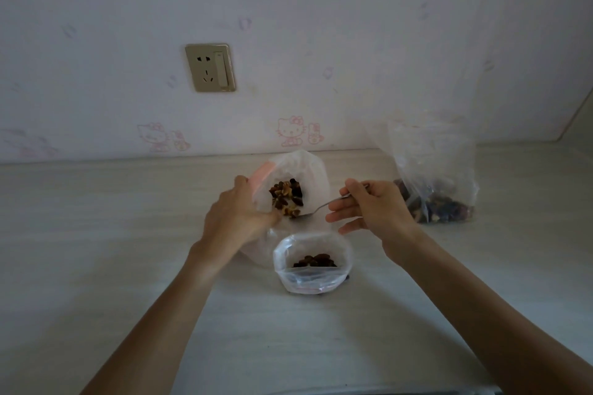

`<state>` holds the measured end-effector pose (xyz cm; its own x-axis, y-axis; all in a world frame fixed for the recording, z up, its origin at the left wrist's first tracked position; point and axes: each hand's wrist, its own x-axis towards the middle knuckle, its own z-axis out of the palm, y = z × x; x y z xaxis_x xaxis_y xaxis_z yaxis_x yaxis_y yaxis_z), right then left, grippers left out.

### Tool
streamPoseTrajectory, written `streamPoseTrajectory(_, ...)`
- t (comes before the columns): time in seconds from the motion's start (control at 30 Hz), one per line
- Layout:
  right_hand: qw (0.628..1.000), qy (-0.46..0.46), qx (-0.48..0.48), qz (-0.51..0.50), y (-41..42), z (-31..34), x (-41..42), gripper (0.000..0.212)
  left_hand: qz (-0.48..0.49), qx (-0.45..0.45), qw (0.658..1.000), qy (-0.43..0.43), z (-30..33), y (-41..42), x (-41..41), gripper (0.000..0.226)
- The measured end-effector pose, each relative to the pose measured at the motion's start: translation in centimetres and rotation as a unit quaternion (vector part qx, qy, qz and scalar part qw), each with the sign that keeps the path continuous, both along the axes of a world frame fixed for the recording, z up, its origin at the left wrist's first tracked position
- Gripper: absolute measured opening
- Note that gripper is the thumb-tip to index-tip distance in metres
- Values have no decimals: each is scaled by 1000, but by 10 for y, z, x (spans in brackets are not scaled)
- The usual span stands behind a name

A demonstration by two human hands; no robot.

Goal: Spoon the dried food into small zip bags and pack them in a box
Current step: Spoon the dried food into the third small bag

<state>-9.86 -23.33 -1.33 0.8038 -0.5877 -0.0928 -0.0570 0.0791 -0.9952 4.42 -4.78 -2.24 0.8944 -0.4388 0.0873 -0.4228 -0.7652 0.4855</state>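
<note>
Standing open-mouthed near the middle of the table [96, 266], a small zip bag [313, 261] is seen with a few dark pieces of dried food [316, 261] at its bottom. Just behind it, a larger bag [290, 192] of mixed dried food is held open at its near edge by the left hand [239, 218], fingers curled on the plastic. A metal spoon [324, 205] is pinched by the right hand [372, 208], its bowl reaching into the larger bag. A third bag [436, 183] of dried food stands to the right, well apart. A wall socket [210, 67] is mounted above.
</note>
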Motion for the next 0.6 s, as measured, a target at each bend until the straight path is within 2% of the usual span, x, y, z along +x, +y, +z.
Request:
streamPoseTrajectory(0.37, 999, -17, -8, -43, 11, -11, 27, 27, -36, -28, 997, 56, -5, 4, -1, 98)
streamPoseTrajectory(0.6, 995, -15, -102, -14, 22, -8, 44, 22, -78, -30, 993, 81, -4, 6, -1, 110)
